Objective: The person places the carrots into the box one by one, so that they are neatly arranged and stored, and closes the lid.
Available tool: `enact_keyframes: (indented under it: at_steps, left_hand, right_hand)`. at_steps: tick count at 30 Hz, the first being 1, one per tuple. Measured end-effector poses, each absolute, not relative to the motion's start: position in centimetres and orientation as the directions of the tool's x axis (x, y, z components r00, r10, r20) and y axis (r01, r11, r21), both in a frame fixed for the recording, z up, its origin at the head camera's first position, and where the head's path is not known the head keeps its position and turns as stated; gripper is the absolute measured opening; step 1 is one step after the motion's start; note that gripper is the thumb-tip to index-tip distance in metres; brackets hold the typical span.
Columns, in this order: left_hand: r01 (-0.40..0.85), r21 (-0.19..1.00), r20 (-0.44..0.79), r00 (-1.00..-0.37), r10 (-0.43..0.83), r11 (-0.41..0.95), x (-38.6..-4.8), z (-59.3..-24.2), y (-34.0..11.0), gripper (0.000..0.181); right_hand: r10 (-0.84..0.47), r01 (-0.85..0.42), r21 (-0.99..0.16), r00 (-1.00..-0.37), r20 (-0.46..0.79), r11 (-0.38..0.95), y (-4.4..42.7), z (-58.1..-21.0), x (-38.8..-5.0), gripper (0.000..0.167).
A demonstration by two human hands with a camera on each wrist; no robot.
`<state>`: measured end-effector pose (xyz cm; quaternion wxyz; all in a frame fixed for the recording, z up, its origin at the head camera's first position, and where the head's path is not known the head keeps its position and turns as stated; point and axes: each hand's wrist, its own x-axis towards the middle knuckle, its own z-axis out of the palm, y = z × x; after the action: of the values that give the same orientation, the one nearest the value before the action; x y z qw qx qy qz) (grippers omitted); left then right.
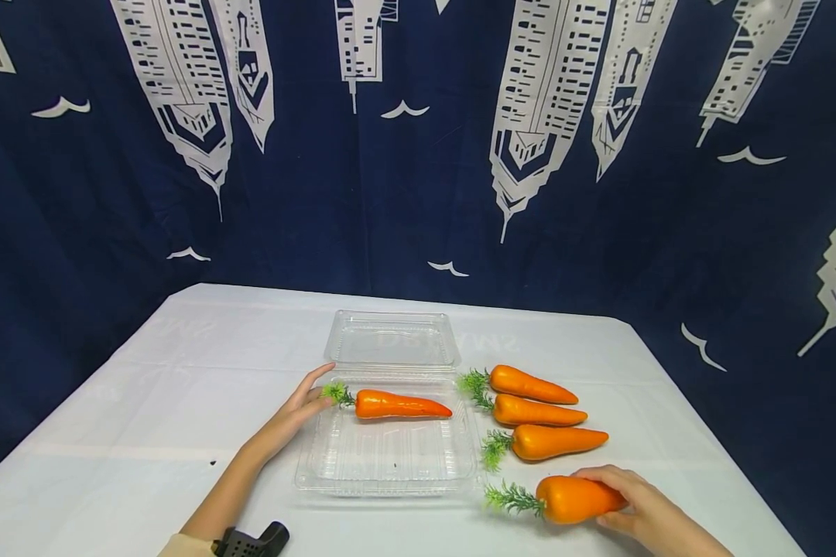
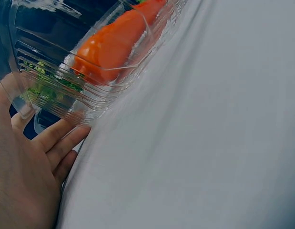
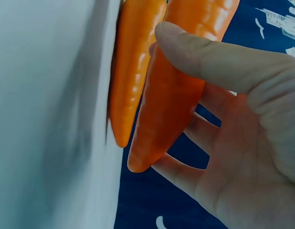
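A clear plastic clamshell box (image 1: 390,456) lies with its lid folded back on the white table. Inside it, near the hinge, is a toy-like carrot (image 1: 397,404) with green leaves, its tip pointing right. My left hand (image 1: 296,414) rests against the box's left wall, fingers mostly straight, by the leaves; in the left wrist view the hand (image 2: 37,157) touches the ribbed wall. At the front right, my right hand (image 1: 634,503) grips another carrot (image 1: 571,500) by its body, between thumb and fingers. The right wrist view has this carrot (image 3: 168,95) beside a second one.
Right of the box, three more carrots lie in a column: a far one (image 1: 529,384), a middle one (image 1: 539,411) and a near one (image 1: 557,442). The transparent lid (image 1: 393,340) lies behind the box. A dark blue curtain (image 1: 390,193) hangs behind the table (image 1: 181,371).
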<state>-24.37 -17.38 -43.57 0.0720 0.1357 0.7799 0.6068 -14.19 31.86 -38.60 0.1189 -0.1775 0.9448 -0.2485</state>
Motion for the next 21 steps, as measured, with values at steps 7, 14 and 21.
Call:
enact_keyframes:
  at_steps: [7, 14, 21]
  left_hand:
    - [0.122, 0.967, 0.048, -0.951, 0.306, 0.225, -24.4, -43.6, -17.4, 0.055]
    - [0.12, 0.97, 0.049, -0.947, 0.318, 0.209, -24.4, -43.6, -17.4, 0.056]
    - [0.126, 0.969, 0.053, -0.947, 0.318, 0.211, -24.4, -43.5, -17.5, 0.057]
  right_hand:
    - [-0.418, -0.342, -0.47, -0.906, -0.064, 0.814, 31.6, -38.0, -14.0, 0.048]
    - [-0.435, -0.416, -0.385, -0.899, 0.041, 0.824, 31.4, -37.6, -13.9, 0.045]
    - [-0.454, -0.475, -0.354, -0.879, 0.147, 0.806, 31.7, -37.5, -13.8, 0.046]
